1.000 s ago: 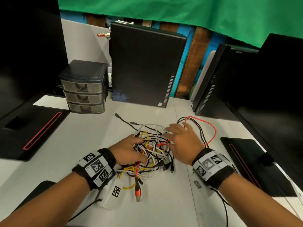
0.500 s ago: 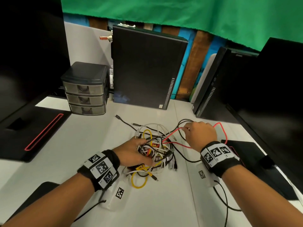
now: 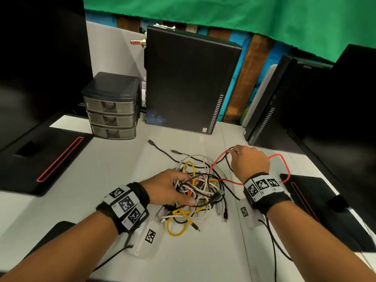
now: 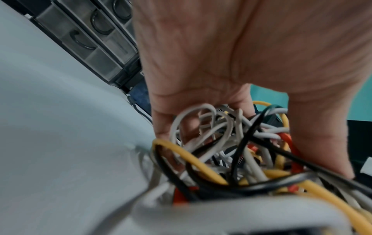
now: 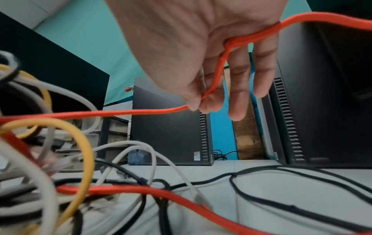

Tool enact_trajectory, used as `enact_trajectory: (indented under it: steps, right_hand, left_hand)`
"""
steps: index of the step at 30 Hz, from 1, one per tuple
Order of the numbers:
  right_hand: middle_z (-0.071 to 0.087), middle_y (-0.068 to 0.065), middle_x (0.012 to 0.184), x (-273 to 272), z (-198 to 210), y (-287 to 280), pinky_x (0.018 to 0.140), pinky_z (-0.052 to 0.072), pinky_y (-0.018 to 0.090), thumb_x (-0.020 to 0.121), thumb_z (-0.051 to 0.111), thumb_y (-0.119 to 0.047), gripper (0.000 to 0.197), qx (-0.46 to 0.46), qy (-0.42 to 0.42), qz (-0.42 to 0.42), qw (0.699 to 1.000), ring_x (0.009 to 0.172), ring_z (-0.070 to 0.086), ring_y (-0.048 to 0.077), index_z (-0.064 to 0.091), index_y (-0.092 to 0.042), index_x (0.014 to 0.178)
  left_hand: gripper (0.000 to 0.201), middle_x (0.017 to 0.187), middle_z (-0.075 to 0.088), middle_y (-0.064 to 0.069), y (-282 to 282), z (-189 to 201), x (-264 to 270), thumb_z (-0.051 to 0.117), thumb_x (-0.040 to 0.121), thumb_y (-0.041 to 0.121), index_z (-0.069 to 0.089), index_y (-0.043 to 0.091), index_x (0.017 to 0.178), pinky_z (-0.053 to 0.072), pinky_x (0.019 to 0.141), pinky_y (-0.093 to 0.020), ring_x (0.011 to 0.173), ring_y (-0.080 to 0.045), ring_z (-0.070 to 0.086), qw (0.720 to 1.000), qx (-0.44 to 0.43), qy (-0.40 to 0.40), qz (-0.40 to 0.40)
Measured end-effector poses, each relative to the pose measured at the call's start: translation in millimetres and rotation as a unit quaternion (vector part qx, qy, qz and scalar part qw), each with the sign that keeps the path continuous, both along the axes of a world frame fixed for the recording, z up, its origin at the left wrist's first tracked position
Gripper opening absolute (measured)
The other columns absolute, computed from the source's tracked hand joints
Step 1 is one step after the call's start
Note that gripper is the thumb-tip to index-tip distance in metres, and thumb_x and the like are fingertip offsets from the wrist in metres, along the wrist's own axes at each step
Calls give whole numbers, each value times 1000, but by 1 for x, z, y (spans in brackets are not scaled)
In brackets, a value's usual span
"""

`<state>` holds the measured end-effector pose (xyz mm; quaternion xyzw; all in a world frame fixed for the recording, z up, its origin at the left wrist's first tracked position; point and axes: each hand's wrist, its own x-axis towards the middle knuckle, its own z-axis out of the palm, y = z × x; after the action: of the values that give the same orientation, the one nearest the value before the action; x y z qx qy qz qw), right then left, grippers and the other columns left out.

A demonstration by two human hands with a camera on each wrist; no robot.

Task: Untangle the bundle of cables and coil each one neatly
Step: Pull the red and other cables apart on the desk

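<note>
A tangle of white, yellow, black and red cables (image 3: 198, 188) lies on the white desk (image 3: 85, 204) in front of me. My left hand (image 3: 173, 189) grips the left side of the bundle (image 4: 231, 152), fingers curled into the loops and thumb along its near edge. My right hand (image 3: 247, 161) is raised to the right of the pile and pinches the red cable (image 3: 218, 160) between thumb and forefinger (image 5: 196, 103). The red cable (image 5: 120, 112) runs taut from that pinch into the tangle, and a second stretch loops round behind the wrist (image 3: 285, 165).
A small grey drawer unit (image 3: 110, 106) stands at the back left. Two black computer towers (image 3: 189, 80) (image 3: 270, 104) stand behind the cables. Black monitor bases lie at the left (image 3: 40, 159) and right (image 3: 317, 202). Loose black cable ends (image 3: 160, 147) trail toward the towers.
My right hand took the red cable out of the pile and drew it up and to the right, pulling it taut. The left hand stayed on the bundle.
</note>
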<state>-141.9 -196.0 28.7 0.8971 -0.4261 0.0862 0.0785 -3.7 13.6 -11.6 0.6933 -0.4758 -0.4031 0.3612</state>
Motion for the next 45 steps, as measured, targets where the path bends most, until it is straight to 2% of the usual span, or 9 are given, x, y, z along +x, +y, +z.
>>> enact_trajectory:
  steps: [3, 7, 13, 18, 23, 30, 33, 36, 45]
  right_hand:
    - [61, 9, 85, -7, 14, -15, 65, 44, 32, 99, 46, -22, 22, 19, -31, -90, 995, 74, 56, 29, 65, -12, 104]
    - [60, 14, 96, -33, 31, -35, 71, 42, 35, 97, 52, -21, 21, 64, -15, -168, 984, 86, 57, 34, 61, -9, 111]
    - [57, 6, 131, -43, 7, -17, 106, 39, 44, 94, 55, -34, 40, -5, 76, -47, 996, 123, 50, 27, 53, -21, 132]
    - [68, -10, 92, -25, -22, 37, 79, 51, 30, 96, 58, -32, 18, 210, 13, 225, 951, 87, 63, 11, 75, -27, 98]
    - [73, -5, 79, -3, -47, 51, 69, 59, 31, 90, 61, -22, 23, 346, -86, 268, 895, 70, 67, 14, 74, -35, 103]
    - [59, -10, 63, 4, -55, 54, 54, 43, 24, 88, 65, -30, 12, 428, -170, 268, 846, 54, 47, 7, 76, -27, 90]
    - [56, -11, 59, 4, -52, 55, 57, 46, 30, 86, 66, -43, 23, 410, -155, 270, 858, 57, 49, 9, 71, -26, 72]
    - [56, -17, 63, 3, -40, 49, 66, 51, 32, 85, 60, -23, 30, 343, -158, 301, 876, 63, 53, 7, 64, -42, 62]
    - [70, -8, 88, -10, -3, 29, 72, 45, 26, 98, 58, -35, 19, 70, -196, 256, 944, 80, 60, 14, 75, -25, 98]
  left_hand:
    - [45, 110, 70, 16, 0, -2, 1, 92, 63, 46, 75, 29, 100, 44, 105, -24, 106, 2, 63, 1000, 11, -12, 12]
    - [95, 126, 61, 12, 0, -9, 7, 91, 38, 67, 69, 28, 121, 44, 109, -29, 115, -4, 60, 999, -4, -26, 33]
    - [61, 107, 58, 9, 0, -2, 10, 91, 39, 59, 64, 31, 86, 47, 96, -25, 101, -10, 59, 998, -16, -60, 27]
    - [84, 127, 44, 20, 9, 6, 17, 96, 49, 49, 52, 38, 120, 39, 108, -22, 121, -2, 48, 992, 39, -114, -49]
    - [93, 132, 32, 29, 16, 11, 17, 97, 56, 32, 40, 55, 126, 32, 104, -5, 124, 13, 36, 989, 50, -107, -93]
    - [100, 134, 29, 23, 17, 12, 14, 94, 58, 28, 39, 39, 140, 43, 107, -23, 124, -1, 45, 983, 63, -142, -97]
    - [93, 130, 31, 20, 18, 12, 12, 92, 59, 27, 43, 36, 138, 47, 104, -26, 120, -3, 48, 985, 61, -134, -88]
    - [87, 128, 35, 18, 18, 15, 12, 91, 61, 26, 46, 38, 135, 48, 101, -26, 117, -4, 50, 988, 58, -125, -75]
    - [64, 106, 60, 19, 14, 26, 17, 79, 73, -5, 48, 39, 108, 45, 71, -5, 82, 18, 60, 999, -15, -7, -40]
